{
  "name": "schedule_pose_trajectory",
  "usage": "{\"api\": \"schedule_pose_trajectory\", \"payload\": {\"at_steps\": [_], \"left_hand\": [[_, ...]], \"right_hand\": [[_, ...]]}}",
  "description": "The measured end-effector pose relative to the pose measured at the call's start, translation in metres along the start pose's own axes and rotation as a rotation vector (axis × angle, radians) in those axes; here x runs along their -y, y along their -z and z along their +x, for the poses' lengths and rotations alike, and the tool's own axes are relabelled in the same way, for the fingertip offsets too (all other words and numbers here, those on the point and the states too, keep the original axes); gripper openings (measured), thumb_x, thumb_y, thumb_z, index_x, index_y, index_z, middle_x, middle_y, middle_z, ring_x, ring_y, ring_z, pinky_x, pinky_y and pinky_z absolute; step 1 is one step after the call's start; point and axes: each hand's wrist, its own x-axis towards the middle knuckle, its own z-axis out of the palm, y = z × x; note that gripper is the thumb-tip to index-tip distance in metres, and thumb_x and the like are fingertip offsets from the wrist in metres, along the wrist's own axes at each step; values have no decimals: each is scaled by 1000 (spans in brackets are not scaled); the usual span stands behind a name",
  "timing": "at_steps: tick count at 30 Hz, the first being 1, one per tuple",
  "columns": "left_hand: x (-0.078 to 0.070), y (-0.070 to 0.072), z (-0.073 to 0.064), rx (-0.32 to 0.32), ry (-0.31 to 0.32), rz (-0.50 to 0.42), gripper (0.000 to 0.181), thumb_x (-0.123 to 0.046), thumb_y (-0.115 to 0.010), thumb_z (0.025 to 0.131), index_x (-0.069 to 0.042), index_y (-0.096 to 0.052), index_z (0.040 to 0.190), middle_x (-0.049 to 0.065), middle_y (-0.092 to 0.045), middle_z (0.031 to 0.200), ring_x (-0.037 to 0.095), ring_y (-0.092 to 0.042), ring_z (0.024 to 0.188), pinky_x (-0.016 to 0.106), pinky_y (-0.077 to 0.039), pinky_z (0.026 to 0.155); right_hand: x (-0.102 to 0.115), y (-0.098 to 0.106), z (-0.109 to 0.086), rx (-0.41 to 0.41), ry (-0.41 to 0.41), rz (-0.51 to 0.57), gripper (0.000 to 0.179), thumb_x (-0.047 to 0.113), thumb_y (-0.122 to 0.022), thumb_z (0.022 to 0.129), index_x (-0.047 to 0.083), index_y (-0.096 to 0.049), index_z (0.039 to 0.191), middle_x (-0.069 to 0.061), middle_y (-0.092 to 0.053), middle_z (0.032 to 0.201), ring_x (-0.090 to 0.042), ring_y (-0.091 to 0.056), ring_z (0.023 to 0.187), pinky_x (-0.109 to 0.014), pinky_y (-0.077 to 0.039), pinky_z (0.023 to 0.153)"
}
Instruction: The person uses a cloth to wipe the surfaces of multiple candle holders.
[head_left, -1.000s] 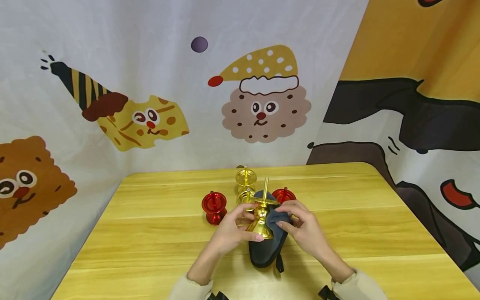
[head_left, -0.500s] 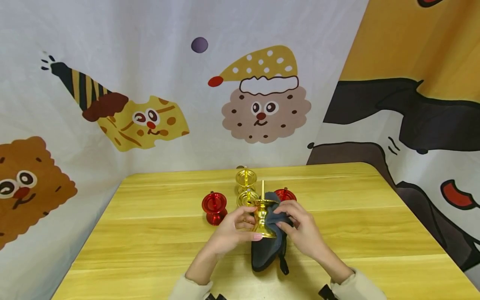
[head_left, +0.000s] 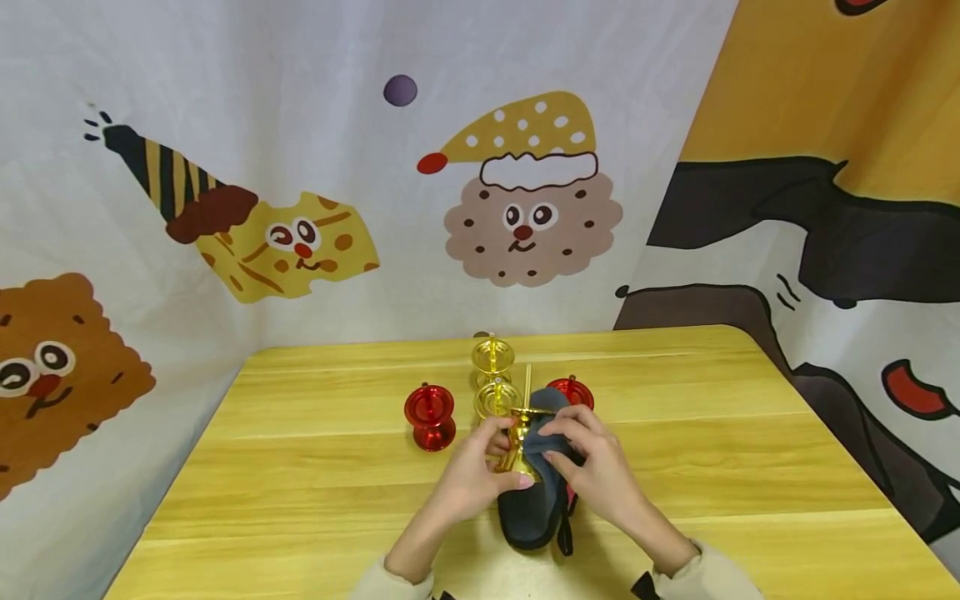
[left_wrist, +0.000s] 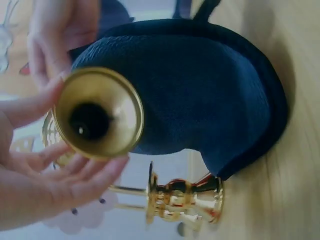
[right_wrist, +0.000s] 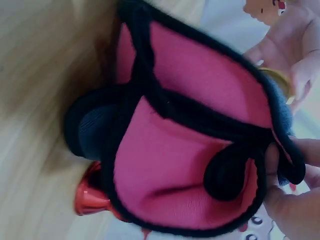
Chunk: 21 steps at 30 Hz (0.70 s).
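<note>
My left hand point(head_left: 491, 454) grips a gold candlestick point(head_left: 519, 446) by its flared base, just above the wooden table point(head_left: 300, 467). In the left wrist view the hollow underside of the gold candlestick point(left_wrist: 97, 112) faces the camera, with my fingers point(left_wrist: 70, 182) curled round it. My right hand point(head_left: 573, 446) holds a dark blue cloth mitt point(head_left: 536, 508) against the candlestick's stem. The right wrist view shows the mitt's pink lining point(right_wrist: 185, 150) with black trim, pinched by my right fingers point(right_wrist: 295, 195).
Behind my hands stand two gold holders point(head_left: 492, 357) point(head_left: 495, 397), one red holder point(head_left: 429, 415) to the left and another red holder point(head_left: 576, 389) to the right. A printed cartoon backdrop point(head_left: 525, 200) rises behind the table.
My right hand has drawn the blue mitt up and left over the candlestick's stem and top. The candlestick has dropped slightly and is more covered.
</note>
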Motion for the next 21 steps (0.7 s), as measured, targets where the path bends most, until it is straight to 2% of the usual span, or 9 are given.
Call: {"api": "schedule_pose_trajectory", "payload": {"at_steps": [2, 6, 9, 10, 12, 15, 18, 20, 21], "left_hand": [[2, 4, -1, 41, 14, -92, 60, -9, -75, 75, -2, -47, 128, 10, -55, 102, 24, -55, 95, 35, -49, 79], [8, 14, -1, 179, 21, -381, 62, -6, -68, 82, 0, -38, 135, 17, -52, 113, 26, -54, 103, 34, -47, 86], [8, 17, 0, 272, 26, -493, 66, -8, -65, 85, -1, -30, 140, 19, -47, 120, 27, -50, 109, 35, -43, 92], [7, 17, -1, 277, 33, -484, 68, -10, -65, 85, -1, -29, 141, 19, -45, 123, 26, -49, 111, 35, -42, 93], [3, 15, -1, 236, 51, -388, 70, -14, -67, 84, -4, -29, 142, 17, -45, 124, 26, -48, 111, 37, -43, 92], [-2, 7, -2, 119, 53, -157, 74, -21, -72, 80, -4, -33, 140, 13, -48, 119, 25, -47, 107, 37, -46, 84], [-7, 1, -3, 30, 23, 53, 77, -26, -76, 76, -2, -37, 138, 10, -49, 110, 25, -48, 101, 33, -47, 74], [-6, 1, -3, 30, 2, 80, 76, -25, -75, 76, 1, -37, 137, 10, -50, 106, 24, -49, 99, 30, -47, 73], [-5, 2, -3, 42, 0, 53, 75, -23, -74, 77, 2, -37, 137, 10, -51, 106, 24, -50, 99, 31, -48, 74]], "right_hand": [[-3, 0, -1, -1, -12, 54, 35, -18, -70, 67, 7, -63, 92, -8, -54, 100, -10, -49, 74, -20, -44, 54], [-12, 4, -3, 15, -67, 244, 34, -22, -63, 71, 2, -58, 94, -14, -53, 103, -12, -51, 85, -23, -50, 60], [-16, 7, -4, 32, -92, 330, 31, -21, -61, 73, 0, -56, 96, -18, -51, 105, -11, -50, 85, -24, -51, 61], [-17, 7, -4, 34, -90, 337, 31, -21, -61, 74, -1, -57, 96, -18, -51, 105, -10, -50, 86, -24, -50, 62], [-16, 8, -4, 32, -90, 320, 29, -19, -63, 74, 0, -58, 96, -17, -52, 105, -10, -50, 88, -24, -50, 64], [-9, 6, -3, 7, -85, 237, 30, -17, -66, 72, 4, -62, 94, -13, -54, 103, -13, -52, 89, -25, -51, 66], [-1, 4, -2, -25, -39, 83, 34, -15, -71, 68, 8, -65, 92, -7, -55, 100, -13, -52, 78, -22, -49, 60], [1, 3, -1, -40, 13, 2, 37, -15, -74, 65, 9, -66, 91, -6, -55, 99, -12, -50, 73, -20, -46, 55], [1, 2, -1, -41, 37, -13, 37, -15, -74, 64, 10, -66, 91, -6, -55, 99, -11, -49, 70, -20, -44, 52]]}}
